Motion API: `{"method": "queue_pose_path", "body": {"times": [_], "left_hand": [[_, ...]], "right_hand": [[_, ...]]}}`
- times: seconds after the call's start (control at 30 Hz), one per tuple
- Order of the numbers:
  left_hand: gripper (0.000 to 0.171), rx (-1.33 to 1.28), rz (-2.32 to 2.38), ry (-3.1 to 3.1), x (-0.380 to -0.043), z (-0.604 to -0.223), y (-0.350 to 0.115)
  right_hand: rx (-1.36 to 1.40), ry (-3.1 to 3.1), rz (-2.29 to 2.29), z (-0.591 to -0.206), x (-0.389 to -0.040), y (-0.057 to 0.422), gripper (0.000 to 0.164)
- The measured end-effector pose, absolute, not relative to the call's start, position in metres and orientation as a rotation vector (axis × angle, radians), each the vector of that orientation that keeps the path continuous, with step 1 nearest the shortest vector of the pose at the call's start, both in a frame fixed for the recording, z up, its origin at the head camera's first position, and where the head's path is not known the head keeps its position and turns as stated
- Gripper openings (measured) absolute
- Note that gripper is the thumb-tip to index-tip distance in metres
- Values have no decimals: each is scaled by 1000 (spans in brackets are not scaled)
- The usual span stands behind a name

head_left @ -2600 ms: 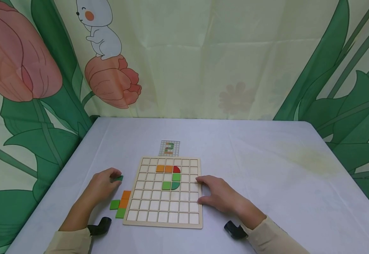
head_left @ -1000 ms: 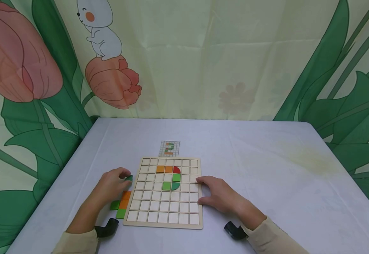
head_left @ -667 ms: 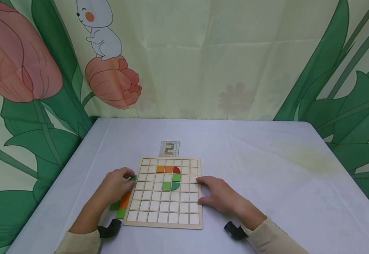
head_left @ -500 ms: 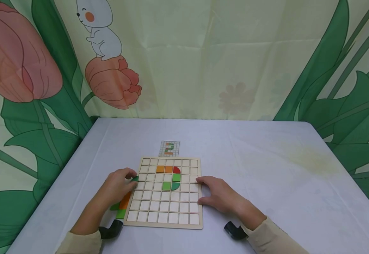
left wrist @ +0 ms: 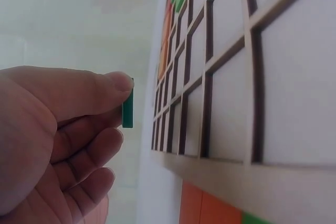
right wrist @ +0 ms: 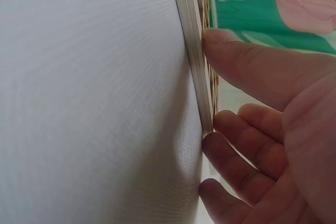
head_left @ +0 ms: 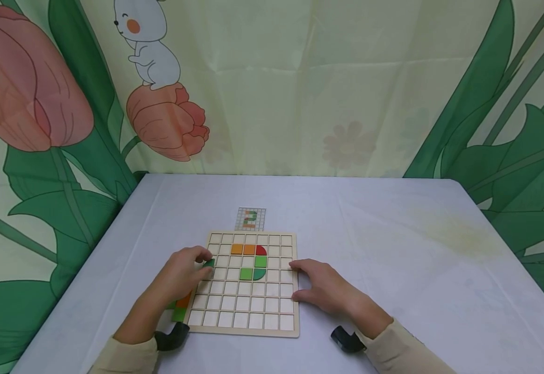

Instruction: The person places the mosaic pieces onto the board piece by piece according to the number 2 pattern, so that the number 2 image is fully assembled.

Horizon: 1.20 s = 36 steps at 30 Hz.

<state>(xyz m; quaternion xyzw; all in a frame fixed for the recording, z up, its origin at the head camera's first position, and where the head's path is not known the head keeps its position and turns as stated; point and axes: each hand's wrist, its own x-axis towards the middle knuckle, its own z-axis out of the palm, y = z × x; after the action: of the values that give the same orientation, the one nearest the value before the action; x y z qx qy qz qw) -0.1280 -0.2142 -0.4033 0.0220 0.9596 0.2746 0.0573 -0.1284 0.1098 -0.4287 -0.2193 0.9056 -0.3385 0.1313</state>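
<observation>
My left hand (head_left: pixel 183 272) pinches a dark green tile (left wrist: pixel 127 109) between thumb and fingers. In the head view it overlaps the left side of a wooden grid board (head_left: pixel 243 331); the left wrist view shows the tile edge-on, apart from the board. Two orange square tiles (head_left: pixel 243 249), a red quarter-round tile (head_left: pixel 261 250), two light green squares (head_left: pixel 260 261) and a dark green quarter-round tile (head_left: pixel 259 274) sit in the grid. My right hand (head_left: pixel 323 285) rests at the board's right edge, thumb and fingers spread apart, fingertips against the rim.
Loose orange tiles (head_left: pixel 185 301) and green tiles (head_left: pixel 178 315) lie against the board's left edge, partly hidden by my left arm. A small card (head_left: pixel 250 219) printed with a coloured grid pattern lies beyond the board. The table (head_left: pixel 393 234) has a white cloth.
My left hand has moved right with the dark green tile, from beside the board to over its left edge. My right hand and the board have stayed put.
</observation>
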Motion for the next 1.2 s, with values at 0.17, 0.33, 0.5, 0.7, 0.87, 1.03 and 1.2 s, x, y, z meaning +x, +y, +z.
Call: {"method": "queue_pose_path", "body": {"times": [0.17, 0.33, 0.5, 0.7, 0.87, 1.03, 1.2], "left_hand": [[23, 110, 848, 2909, -129, -403, -208], [22, 133, 829, 2934, -131, -405, -199], [21, 140, 820, 2928, -132, -408, -193], [20, 187, 766, 2938, -135, -410, -188], [19, 225, 749, 2938, -138, -410, -183], [20, 219, 733, 2933, -139, -411, -178], [19, 222, 737, 2919, -139, -413, -173]], "right_hand": [[-653, 2628, -987, -429, -128, 110, 62], [-650, 2631, -990, -429, -128, 110, 62], [-647, 2631, -979, -429, -129, 109, 62], [-645, 2626, -983, -429, -129, 109, 62], [-641, 2627, -985, -428, -129, 109, 62], [-655, 2629, -989, -429, -129, 110, 62], [-666, 2630, -988, -430, -129, 110, 62]]}}
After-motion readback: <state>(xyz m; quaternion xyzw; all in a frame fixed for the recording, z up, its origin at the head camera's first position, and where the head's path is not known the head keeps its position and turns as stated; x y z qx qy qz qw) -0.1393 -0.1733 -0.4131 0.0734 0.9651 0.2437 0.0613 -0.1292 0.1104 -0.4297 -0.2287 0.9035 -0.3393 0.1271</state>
